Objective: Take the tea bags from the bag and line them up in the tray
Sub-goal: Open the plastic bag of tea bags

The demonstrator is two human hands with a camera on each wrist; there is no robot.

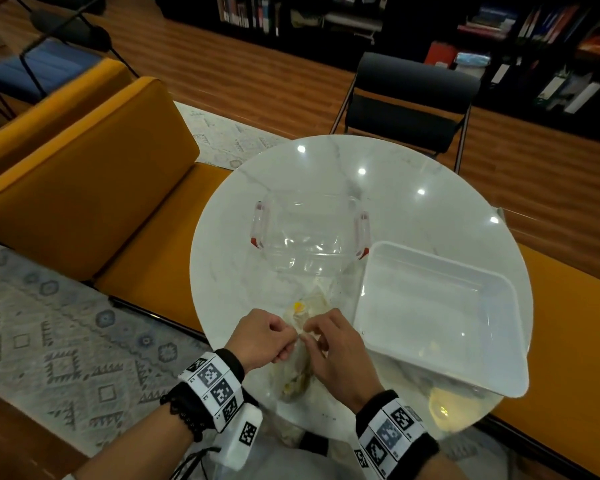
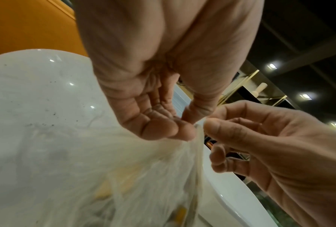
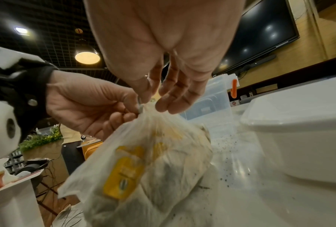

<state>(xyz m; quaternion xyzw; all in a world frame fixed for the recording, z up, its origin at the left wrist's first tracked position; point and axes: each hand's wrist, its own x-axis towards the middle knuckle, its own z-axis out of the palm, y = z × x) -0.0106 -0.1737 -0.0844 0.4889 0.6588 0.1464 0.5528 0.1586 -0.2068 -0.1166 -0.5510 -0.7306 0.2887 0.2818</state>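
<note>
Both hands pinch the bag's point(image 1: 297, 372) gathered mouth — my left hand point(image 1: 261, 337) and right hand point(image 1: 340, 351) meeting above the table point(image 1: 430, 188), tea bags point(image 3: 122, 173) inside, just left of the tray point(image 1: 440, 317).

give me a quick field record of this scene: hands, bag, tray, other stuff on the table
left hand: pinches the bag's top edge
right hand: pinches the same edge, beside the left
bag: thin clear plastic, mouth gathered, tea bags with yellow tags inside
tray: white, right of the bag, no tea bags seen in it
clear container: red latches, behind the bag
table: round, white marble look
</note>
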